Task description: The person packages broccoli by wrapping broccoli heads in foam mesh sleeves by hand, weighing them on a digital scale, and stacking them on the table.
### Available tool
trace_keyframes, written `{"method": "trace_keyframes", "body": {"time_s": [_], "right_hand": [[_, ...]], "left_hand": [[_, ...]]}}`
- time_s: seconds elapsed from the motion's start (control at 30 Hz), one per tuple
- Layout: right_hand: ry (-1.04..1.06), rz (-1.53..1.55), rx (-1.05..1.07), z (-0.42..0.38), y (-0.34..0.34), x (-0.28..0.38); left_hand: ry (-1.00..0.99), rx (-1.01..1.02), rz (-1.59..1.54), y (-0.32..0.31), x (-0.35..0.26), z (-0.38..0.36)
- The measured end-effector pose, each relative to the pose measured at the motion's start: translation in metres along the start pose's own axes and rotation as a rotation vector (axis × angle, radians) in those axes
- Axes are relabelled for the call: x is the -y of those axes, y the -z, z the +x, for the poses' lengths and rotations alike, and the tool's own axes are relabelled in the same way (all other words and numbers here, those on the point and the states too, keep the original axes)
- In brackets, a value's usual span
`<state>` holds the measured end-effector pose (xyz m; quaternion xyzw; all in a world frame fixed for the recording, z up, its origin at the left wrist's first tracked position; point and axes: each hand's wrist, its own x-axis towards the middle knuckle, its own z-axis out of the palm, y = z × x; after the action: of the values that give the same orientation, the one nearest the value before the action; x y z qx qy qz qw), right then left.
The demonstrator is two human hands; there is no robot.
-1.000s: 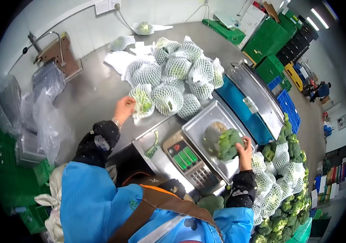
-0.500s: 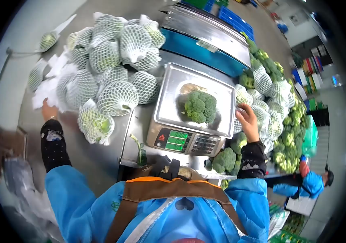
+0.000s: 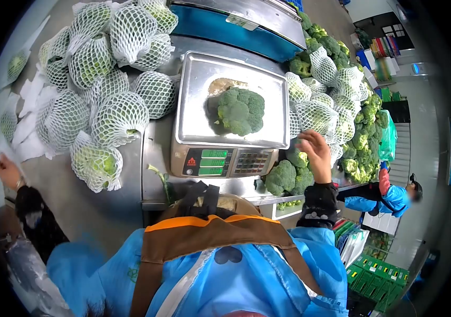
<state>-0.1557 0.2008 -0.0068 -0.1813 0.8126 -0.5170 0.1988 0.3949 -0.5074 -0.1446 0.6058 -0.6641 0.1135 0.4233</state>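
A bare broccoli head (image 3: pixel 240 111) lies on the steel pan of the digital scale (image 3: pixel 230 138), whose green display is lit. To the right of the pan, my right hand (image 3: pixel 316 153) is raised with fingers apart and nothing in it, near bare broccoli (image 3: pixel 281 178) and netted heads (image 3: pixel 316 117). At the far left, my left hand (image 3: pixel 9 171) has its fingers apart just below a stack of white foam nets (image 3: pixel 30 138); whether it touches them is unclear. Several netted broccoli heads (image 3: pixel 120 119) are piled between that hand and the scale.
Behind the scale stands a steel and blue machine (image 3: pixel 236 31). A large broccoli heap (image 3: pixel 362 132) lies at the right. A co-worker in blue (image 3: pixel 391 198) stands beyond it, above green crates (image 3: pixel 376 280). A cut stalk (image 3: pixel 164 185) lies left of the scale.
The view has shifted, so the scale and piles appear further left and higher. My left hand has moved away from the foam nets, down and to the left. The broccoli remains on the scale.
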Motion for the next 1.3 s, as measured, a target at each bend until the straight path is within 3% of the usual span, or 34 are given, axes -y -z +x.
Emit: {"method": "trace_keyframes", "body": {"time_s": [0.17, 0.2, 0.27, 0.3, 0.33, 0.4, 0.43, 0.47, 0.5, 0.53, 0.6, 0.7, 0.77, 0.83, 0.93, 1.0, 1.07, 1.13, 1.2, 1.23, 1.3], "right_hand": [[0.281, -0.130, 0.100, 0.017, -0.069, 0.018], [0.313, -0.150, 0.081, 0.018, -0.083, 0.029], [0.618, -0.244, 0.113, 0.042, -0.112, 0.004], [0.701, -0.492, 0.054, 0.050, -0.128, 0.001], [0.579, -0.467, -0.033, 0.045, -0.136, 0.010], [0.527, -0.386, -0.066, 0.047, -0.129, 0.018], [0.474, -0.243, -0.041, 0.047, -0.120, 0.015], [0.424, -0.093, -0.012, 0.045, -0.109, 0.008], [0.332, 0.211, 0.075, 0.038, -0.092, 0.001], [0.240, 0.514, 0.175, 0.028, -0.074, -0.006], [0.181, 0.698, 0.202, -0.009, -0.017, -0.019], [0.365, 0.321, -0.142, -0.056, 0.083, -0.052], [0.262, 0.168, -0.434, -0.084, 0.138, -0.097], [0.225, 0.326, -0.627, -0.107, 0.174, -0.121], [0.213, 0.153, -0.917, -0.125, 0.204, -0.181], [0.113, -0.366, -0.951, -0.127, 0.205, -0.225], [0.014, -0.437, -0.796, -0.135, 0.199, -0.239], [0.080, -0.626, -0.750, -0.141, 0.218, -0.257], [0.132, -0.296, -1.050, -0.125, 0.252, -0.267], [0.018, 0.181, -1.057, -0.114, 0.275, -0.274], [0.061, 0.181, -1.087, -0.070, 0.328, -0.289]], "left_hand": [[0.137, 0.258, -0.657, 0.171, -0.160, -0.004], [0.113, 0.287, -0.738, 0.198, -0.189, -0.020], [0.062, 0.370, -0.902, 0.240, -0.251, -0.060], [-0.118, 0.487, -0.850, 0.251, -0.274, -0.074], [0.066, 0.596, -0.968, 0.267, -0.312, -0.099], [-0.007, 0.661, -1.024, 0.262, -0.339, -0.143], [0.098, 0.946, -1.106, 0.265, -0.348, -0.167], [0.198, 1.023, -1.228, 0.293, -0.393, -0.198], [0.186, 1.180, -1.125, 0.284, -0.386, -0.222], [0.105, 1.256, -1.214, 0.282, -0.390, -0.247], [0.198, 1.458, -1.180, 0.306, -0.412, -0.270], [0.266, 1.560, -1.074, 0.306, -0.396, -0.307], [0.313, 1.553, -1.060, 0.301, -0.399, -0.326], [0.413, 1.594, -1.081, 0.297, -0.417, -0.341], [0.417, 1.690, -1.068, 0.284, -0.439, -0.359], [0.348, 1.717, -1.112, 0.283, -0.463, -0.376], [0.329, 1.790, -1.061, 0.283, -0.483, -0.385], [0.227, 1.832, -1.017, 0.278, -0.487, -0.395], [0.158, 1.804, -0.996, 0.267, -0.483, -0.414], [0.146, 1.842, -0.951, 0.256, -0.474, -0.418], [0.106, 1.859, -0.863, 0.256, -0.484, -0.422]]}}
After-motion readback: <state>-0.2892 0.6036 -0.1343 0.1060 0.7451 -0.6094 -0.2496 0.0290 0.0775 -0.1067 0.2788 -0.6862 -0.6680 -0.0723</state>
